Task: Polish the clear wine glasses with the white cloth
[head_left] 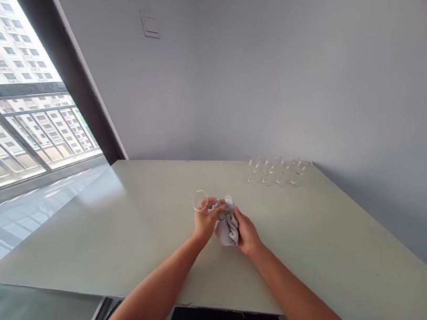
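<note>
A pale wall (304, 73) rises behind a broad, light tabletop (126, 220), with a window (13, 92) at the tabletop's ten o'clock. Toward its two o'clock, four clear stemmed glasses (269, 166) stand in a row. Near its middle, the right hand (248, 231) grips a bunched pale cloth (227, 233); the left hand (205, 218) is closed around one clear glass (199, 202), tilted on its side, bowl toward nine o'clock, other end at the cloth.
</note>
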A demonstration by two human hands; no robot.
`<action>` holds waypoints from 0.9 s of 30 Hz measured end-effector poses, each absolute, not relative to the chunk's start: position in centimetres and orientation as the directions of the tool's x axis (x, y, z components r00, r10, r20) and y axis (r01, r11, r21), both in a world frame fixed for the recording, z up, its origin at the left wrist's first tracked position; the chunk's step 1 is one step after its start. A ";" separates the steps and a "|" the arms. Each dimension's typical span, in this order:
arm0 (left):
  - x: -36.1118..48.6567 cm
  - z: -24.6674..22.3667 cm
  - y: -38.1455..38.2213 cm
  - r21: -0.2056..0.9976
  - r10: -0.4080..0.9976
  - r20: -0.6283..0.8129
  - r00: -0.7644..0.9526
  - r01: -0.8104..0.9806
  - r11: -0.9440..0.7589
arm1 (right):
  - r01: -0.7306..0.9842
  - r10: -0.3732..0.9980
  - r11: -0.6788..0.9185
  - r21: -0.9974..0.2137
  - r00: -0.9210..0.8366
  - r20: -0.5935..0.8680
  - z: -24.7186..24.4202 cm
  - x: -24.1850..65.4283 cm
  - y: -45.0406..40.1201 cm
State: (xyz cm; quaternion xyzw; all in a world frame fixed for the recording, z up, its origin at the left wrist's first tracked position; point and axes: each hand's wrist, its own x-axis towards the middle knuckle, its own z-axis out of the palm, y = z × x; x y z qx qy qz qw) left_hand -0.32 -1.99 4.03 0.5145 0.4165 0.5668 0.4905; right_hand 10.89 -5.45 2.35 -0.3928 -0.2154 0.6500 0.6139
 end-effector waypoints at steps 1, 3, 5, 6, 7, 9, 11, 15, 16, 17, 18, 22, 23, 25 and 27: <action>-0.2 3.8 -2.0 0.981 0.985 0.171 0.018 -0.099 -0.169 | -0.602 0.973 -0.134 -0.787 0.073 -0.221 2.2 10.9 -5.4; -0.1 3.4 -2.0 0.984 0.984 0.173 0.049 -0.044 -0.171 | -0.533 0.975 -0.106 -0.840 0.112 -0.194 1.7 11.0 -5.2; 0.0 3.2 -2.1 0.985 0.981 0.172 0.091 0.013 -0.174 | -0.435 0.966 -0.104 -0.895 0.169 -0.194 1.2 11.1 -4.9; -0.1 3.1 -2.1 0.983 0.979 0.174 0.110 0.047 -0.180 | -0.389 0.963 -0.105 -0.915 0.191 -0.192 1.0 11.2 -4.7; -0.1 3.1 -2.0 0.978 0.976 0.180 0.120 0.084 -0.191 | -0.352 0.962 -0.106 -0.930 0.201 -0.186 0.8 11.3 -4.5; -0.2 3.2 -1.5 0.967 0.975 0.189 0.121 0.149 -0.206 | -0.322 0.963 -0.090 -0.942 0.213 -0.165 0.5 11.4 -4.3; -0.2 3.4 -0.2 0.963 0.979 0.178 0.096 0.188 -0.194 | -0.333 0.953 -0.070 -0.940 0.256 -0.162 0.4 11.6 -4.1; 0.8 3.5 4.6 0.955 0.990 0.130 0.048 0.262 -0.139 | -0.402 0.912 -0.025 -0.915 0.367 -0.186 0.5 11.9 -3.9; 1.2 3.5 5.9 0.951 0.991 0.122 0.051 0.280 -0.131 | -0.413 0.908 -0.016 -0.910 0.375 -0.186 0.5 12.0 -3.9; 1.8 3.3 7.2 0.947 0.992 0.111 0.056 0.297 -0.122 | -0.421 0.910 -0.011 -0.907 0.372 -0.184 0.5 11.9 -4.0; 2.4 3.2 8.4 0.943 0.993 0.099 0.065 0.313 -0.115 | -0.428 0.913 -0.013 -0.904 0.365 -0.185 0.6 11.9 -4.0; 5.5 2.4 11.6 0.919 0.992 0.066 0.105 0.382 -0.101 | -0.473 0.923 -0.028 -0.881 0.325 -0.204 1.1 11.9 -4.3; 6.2 2.3 12.1 0.913 0.991 0.062 0.117 0.396 -0.103 | -0.487 0.923 -0.027 -0.873 0.322 -0.209 1.3 12.0 -4.3; 7.7 2.1 12.9 0.901 0.988 0.059 0.140 0.419 -0.113 | -0.515 0.924 -0.035 -0.856 0.309 -0.224 1.8 12.1 -4.5; 8.9 2.0 13.6 0.892 0.986 0.059 0.157 0.435 -0.123 | -0.539 0.927 -0.053 -0.841 0.287 -0.243 2.2 12.3 -4.5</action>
